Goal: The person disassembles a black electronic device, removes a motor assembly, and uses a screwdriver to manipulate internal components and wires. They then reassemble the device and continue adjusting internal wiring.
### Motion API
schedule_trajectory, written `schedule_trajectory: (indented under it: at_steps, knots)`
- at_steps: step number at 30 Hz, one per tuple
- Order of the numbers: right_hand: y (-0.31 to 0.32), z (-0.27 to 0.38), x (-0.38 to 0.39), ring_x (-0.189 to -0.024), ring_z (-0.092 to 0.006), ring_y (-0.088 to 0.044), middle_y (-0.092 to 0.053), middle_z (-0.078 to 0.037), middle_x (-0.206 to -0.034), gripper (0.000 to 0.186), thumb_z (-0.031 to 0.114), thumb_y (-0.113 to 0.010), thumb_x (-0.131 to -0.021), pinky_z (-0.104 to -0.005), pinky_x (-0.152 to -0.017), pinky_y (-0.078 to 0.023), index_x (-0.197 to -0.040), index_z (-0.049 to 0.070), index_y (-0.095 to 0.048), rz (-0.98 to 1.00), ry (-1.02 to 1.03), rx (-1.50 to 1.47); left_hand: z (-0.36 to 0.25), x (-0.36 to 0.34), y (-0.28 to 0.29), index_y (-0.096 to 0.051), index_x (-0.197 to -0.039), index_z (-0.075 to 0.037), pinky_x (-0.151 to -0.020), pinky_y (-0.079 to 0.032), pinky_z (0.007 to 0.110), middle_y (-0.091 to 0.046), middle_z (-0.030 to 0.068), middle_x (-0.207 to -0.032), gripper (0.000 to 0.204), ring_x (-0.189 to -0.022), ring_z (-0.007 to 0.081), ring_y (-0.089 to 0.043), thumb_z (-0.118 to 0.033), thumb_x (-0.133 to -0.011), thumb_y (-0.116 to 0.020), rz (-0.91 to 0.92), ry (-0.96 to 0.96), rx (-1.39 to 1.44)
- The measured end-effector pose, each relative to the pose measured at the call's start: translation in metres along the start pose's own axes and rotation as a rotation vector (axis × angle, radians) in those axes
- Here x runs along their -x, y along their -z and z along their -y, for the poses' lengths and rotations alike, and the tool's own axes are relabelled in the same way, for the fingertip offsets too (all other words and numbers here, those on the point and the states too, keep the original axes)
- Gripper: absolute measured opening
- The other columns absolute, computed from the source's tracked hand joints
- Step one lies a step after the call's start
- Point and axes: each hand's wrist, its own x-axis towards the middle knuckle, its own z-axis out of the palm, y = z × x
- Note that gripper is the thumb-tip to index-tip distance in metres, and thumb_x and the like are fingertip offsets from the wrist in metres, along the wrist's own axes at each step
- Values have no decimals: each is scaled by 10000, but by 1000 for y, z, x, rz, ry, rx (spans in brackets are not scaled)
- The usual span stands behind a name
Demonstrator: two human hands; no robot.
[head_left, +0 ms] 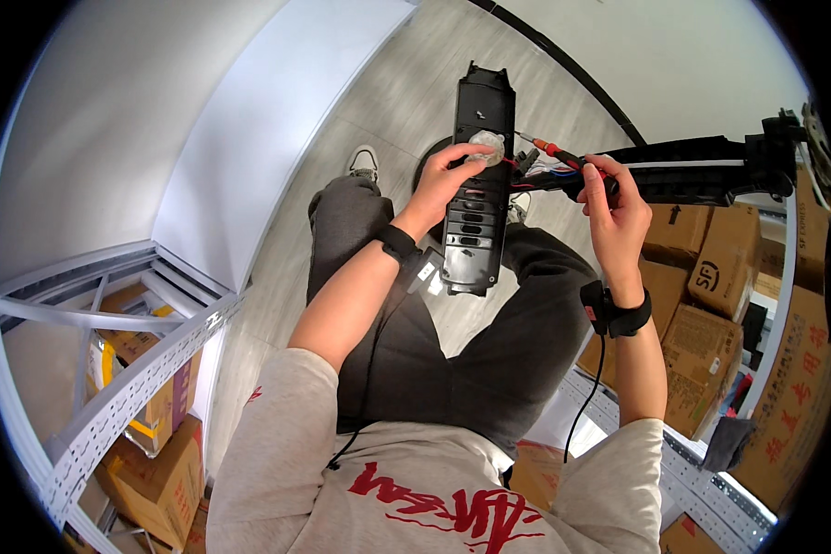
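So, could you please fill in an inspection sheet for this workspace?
Surface: pale floor; the panel's support is unclear.
Job's things: black panel, translucent piece on it, black bar to the right.
Clutter: cartons on both sides; grey cloth at right.
Hands: left hand touches the piece; right hand grips a screwdriver.
Cables: coloured wires beside the panel; black cord by the right wristband.
Surroundings: metal shelves, pale walls.

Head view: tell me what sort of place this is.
Probably a storeroom, perhaps used for repair work: cardboard boxes stacked at right, perforated metal shelving at left, and a red-and-black tool in the right hand beside a long black panel.
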Motion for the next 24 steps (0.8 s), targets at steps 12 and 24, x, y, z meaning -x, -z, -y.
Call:
schedule_trajectory:
  at_steps: [12, 24]
  knots:
    - [-26, -21, -10, -632, -96, -642, -692, -70, -732, 224, 188, -656, -978, -246, -590, -492, -1158, 55, -671, 64, 24, -12, 5, -1, 2, -697, -1143, -24, -838, -524, 261, -656, 50, -1137, 222, -979, 108, -640, -97, -936, -660, 10, 14, -60]
    - [-37, -24, -13, -645, -136, -668, -703, -93, -757, 220, 191, -658, -975, -269, -595, -507, -1143, 48, -664, 83, 35, 31, 4, -3, 4, -685, -1166, -44, -764, -551, 265, -687, 46, -1088, 228, -925, 109, -661, -100, -948, -651, 13, 37, 1]
